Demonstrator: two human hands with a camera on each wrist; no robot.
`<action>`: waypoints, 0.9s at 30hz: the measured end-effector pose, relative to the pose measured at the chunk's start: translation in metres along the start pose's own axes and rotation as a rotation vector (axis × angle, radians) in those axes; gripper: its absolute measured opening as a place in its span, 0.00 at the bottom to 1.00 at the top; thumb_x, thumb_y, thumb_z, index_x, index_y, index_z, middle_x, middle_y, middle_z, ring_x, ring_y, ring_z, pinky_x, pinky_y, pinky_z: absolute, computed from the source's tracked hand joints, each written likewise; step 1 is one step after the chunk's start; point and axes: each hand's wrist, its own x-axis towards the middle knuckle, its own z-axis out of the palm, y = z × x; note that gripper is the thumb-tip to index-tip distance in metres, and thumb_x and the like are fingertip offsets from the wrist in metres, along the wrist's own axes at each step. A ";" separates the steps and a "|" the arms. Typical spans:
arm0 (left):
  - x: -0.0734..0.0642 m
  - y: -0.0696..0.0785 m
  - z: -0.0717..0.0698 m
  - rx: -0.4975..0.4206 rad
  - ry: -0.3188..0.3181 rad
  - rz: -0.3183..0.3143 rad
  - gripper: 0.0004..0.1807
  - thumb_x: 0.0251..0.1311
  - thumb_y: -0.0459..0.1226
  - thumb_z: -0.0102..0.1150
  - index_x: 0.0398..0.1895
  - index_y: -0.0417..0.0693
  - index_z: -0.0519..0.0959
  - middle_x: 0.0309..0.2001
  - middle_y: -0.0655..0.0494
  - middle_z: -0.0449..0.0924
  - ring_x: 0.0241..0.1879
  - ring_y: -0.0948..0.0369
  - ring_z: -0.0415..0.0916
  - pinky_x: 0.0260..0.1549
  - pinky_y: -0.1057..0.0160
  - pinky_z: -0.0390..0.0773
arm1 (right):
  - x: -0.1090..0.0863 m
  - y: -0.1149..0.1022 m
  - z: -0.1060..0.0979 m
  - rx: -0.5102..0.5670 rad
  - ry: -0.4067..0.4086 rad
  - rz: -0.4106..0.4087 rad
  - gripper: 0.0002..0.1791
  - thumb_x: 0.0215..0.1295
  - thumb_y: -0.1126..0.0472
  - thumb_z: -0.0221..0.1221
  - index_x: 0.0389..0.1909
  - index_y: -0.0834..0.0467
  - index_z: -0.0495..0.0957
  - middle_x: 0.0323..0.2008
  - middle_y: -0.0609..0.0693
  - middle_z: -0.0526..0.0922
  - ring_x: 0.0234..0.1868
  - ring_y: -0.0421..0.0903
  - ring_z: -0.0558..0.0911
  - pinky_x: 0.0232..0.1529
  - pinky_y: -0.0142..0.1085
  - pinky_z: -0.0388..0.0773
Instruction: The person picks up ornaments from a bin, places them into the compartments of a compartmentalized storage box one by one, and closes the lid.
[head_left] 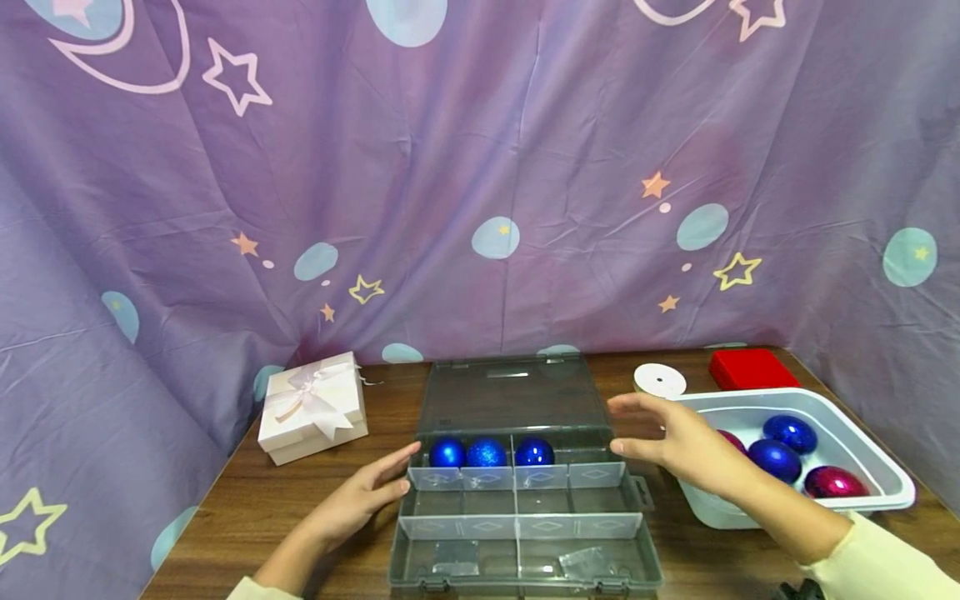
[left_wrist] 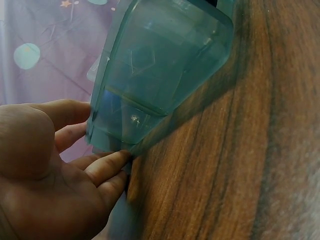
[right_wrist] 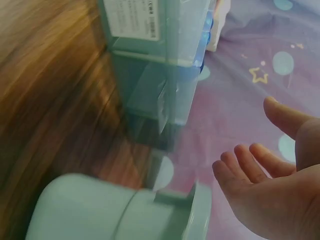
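Note:
A smoky clear plastic divider box lies on the table with its lid swung back. Three blue baubles, one smooth, one glittery and one shiny, sit in its back row. My left hand is at the box's left side, relaxed fingers right at the edge. Beside the back right corner hovers my right hand, thumb and fingers spread with nothing between them. In the right wrist view its palm shows bare, apart from the box wall.
To the right, a white tub holds blue baubles and red ones. Behind it are a white ribbon spool and a red box. A white gift box stands back left. Small clear packets lie in the front compartments.

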 end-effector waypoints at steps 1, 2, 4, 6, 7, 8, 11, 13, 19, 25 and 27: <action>0.000 0.000 0.000 -0.001 0.000 0.000 0.34 0.78 0.34 0.49 0.81 0.37 0.52 0.80 0.31 0.47 0.78 0.32 0.42 0.75 0.35 0.47 | -0.002 0.001 -0.002 -0.009 0.006 0.000 0.29 0.64 0.58 0.71 0.62 0.66 0.76 0.58 0.62 0.83 0.60 0.63 0.81 0.56 0.43 0.84; 0.000 0.000 0.000 -0.003 0.000 0.001 0.34 0.78 0.34 0.49 0.81 0.37 0.52 0.80 0.31 0.47 0.78 0.32 0.41 0.75 0.35 0.46 | -0.004 0.003 -0.004 -0.022 0.014 -0.006 0.29 0.64 0.59 0.71 0.62 0.66 0.76 0.58 0.62 0.83 0.60 0.63 0.81 0.55 0.41 0.84; 0.000 0.001 0.000 -0.004 -0.001 0.003 0.34 0.77 0.34 0.49 0.81 0.37 0.52 0.80 0.31 0.47 0.78 0.32 0.41 0.75 0.35 0.46 | -0.008 0.006 -0.008 -0.051 0.030 -0.013 0.28 0.64 0.60 0.71 0.62 0.66 0.77 0.58 0.62 0.83 0.60 0.62 0.81 0.56 0.40 0.84; 0.000 0.001 0.001 -0.007 -0.001 0.006 0.34 0.77 0.33 0.49 0.81 0.36 0.51 0.80 0.30 0.47 0.78 0.32 0.41 0.75 0.35 0.45 | -0.011 0.009 -0.012 -0.085 0.051 -0.019 0.28 0.63 0.60 0.71 0.61 0.66 0.77 0.58 0.61 0.83 0.59 0.58 0.82 0.57 0.40 0.83; 0.000 0.001 0.001 -0.008 -0.001 0.005 0.34 0.77 0.33 0.49 0.81 0.36 0.51 0.80 0.30 0.47 0.78 0.32 0.41 0.75 0.35 0.45 | -0.013 0.011 -0.013 -0.089 0.058 -0.021 0.28 0.63 0.61 0.71 0.61 0.66 0.77 0.58 0.62 0.83 0.59 0.56 0.82 0.58 0.39 0.83; 0.000 0.001 0.001 -0.008 -0.001 0.004 0.34 0.77 0.33 0.49 0.81 0.37 0.51 0.80 0.30 0.47 0.78 0.32 0.41 0.75 0.35 0.45 | -0.015 0.013 -0.015 -0.092 0.064 -0.022 0.27 0.63 0.61 0.71 0.61 0.67 0.77 0.58 0.62 0.83 0.59 0.53 0.82 0.58 0.39 0.83; 0.000 0.001 0.001 -0.008 -0.004 0.001 0.34 0.77 0.33 0.49 0.81 0.37 0.51 0.80 0.30 0.46 0.78 0.32 0.41 0.75 0.35 0.46 | -0.020 0.018 -0.021 -0.107 0.074 -0.016 0.27 0.64 0.61 0.71 0.61 0.67 0.77 0.59 0.62 0.83 0.59 0.52 0.83 0.56 0.36 0.83; 0.000 0.001 0.001 -0.009 -0.005 0.001 0.34 0.77 0.33 0.49 0.81 0.37 0.51 0.80 0.31 0.46 0.78 0.32 0.41 0.75 0.35 0.46 | -0.022 0.021 -0.025 -0.122 0.078 -0.017 0.27 0.64 0.61 0.71 0.61 0.67 0.77 0.58 0.62 0.83 0.59 0.56 0.83 0.55 0.37 0.84; 0.001 0.000 0.001 -0.016 -0.005 0.007 0.34 0.77 0.33 0.49 0.81 0.36 0.51 0.80 0.31 0.46 0.79 0.32 0.40 0.75 0.36 0.46 | -0.030 0.031 -0.039 -0.173 0.100 0.001 0.28 0.63 0.60 0.72 0.61 0.67 0.78 0.58 0.63 0.83 0.55 0.51 0.85 0.49 0.33 0.86; 0.001 -0.001 0.001 -0.016 -0.001 0.006 0.34 0.77 0.33 0.49 0.81 0.36 0.52 0.80 0.32 0.47 0.79 0.33 0.41 0.75 0.36 0.46 | -0.036 0.041 -0.049 -0.133 0.081 0.033 0.29 0.65 0.61 0.70 0.64 0.67 0.76 0.60 0.65 0.81 0.47 0.35 0.84 0.42 0.29 0.85; 0.001 -0.001 0.001 -0.017 0.000 0.007 0.34 0.77 0.33 0.49 0.81 0.36 0.52 0.80 0.31 0.47 0.79 0.33 0.41 0.75 0.36 0.46 | -0.038 0.046 -0.051 -0.123 0.076 0.042 0.29 0.65 0.61 0.70 0.64 0.68 0.75 0.60 0.66 0.80 0.46 0.34 0.85 0.40 0.29 0.85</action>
